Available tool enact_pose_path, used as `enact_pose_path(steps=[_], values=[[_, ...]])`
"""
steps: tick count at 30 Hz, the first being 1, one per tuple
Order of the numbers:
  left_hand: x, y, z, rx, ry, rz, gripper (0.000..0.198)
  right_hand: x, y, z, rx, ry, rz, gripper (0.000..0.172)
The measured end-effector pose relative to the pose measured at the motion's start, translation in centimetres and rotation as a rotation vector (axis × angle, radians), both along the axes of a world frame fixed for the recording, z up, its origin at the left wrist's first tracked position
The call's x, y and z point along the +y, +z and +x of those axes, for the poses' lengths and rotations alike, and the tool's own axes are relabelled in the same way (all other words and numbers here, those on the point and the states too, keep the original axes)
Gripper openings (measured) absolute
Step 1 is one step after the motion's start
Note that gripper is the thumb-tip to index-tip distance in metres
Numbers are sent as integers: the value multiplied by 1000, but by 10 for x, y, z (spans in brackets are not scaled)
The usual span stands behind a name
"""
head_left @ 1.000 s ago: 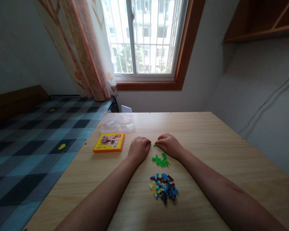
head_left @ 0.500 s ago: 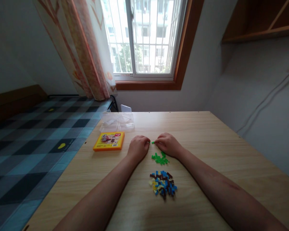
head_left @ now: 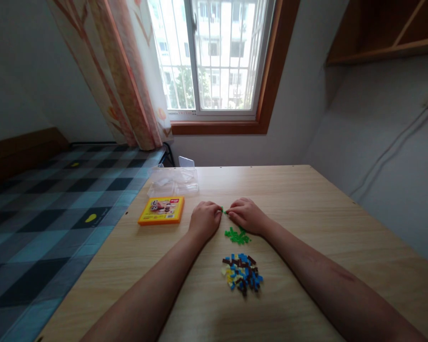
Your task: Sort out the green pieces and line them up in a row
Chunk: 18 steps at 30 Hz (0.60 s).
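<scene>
Just beyond the green pile [head_left: 237,236], between left hand [head_left: 206,218] and right hand [head_left: 248,215], small green bit [head_left: 223,210] near both, long axis too tiny to read. Fingertips pinched nearly closed; cannot tell firm hold from touch.

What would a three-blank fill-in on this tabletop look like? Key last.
The small pile closest to the right hand is coloured ____.
Besides brown and yellow shades, the mixed pile shows ____ pieces.
The yellow box lies nearer the ____ hand than the right.

Missing words: green; blue; left.
</scene>
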<state>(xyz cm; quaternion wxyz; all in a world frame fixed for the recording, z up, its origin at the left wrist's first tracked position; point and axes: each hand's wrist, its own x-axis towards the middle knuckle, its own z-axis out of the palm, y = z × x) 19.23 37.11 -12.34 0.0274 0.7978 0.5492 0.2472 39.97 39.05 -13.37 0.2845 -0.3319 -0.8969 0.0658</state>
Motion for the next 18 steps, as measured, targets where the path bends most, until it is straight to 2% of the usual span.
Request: enact_pose_path(steps=[18], values=[[-2, 2, 2, 28, -23, 2, 24, 4, -4, 0, 56, 10, -52, 29]])
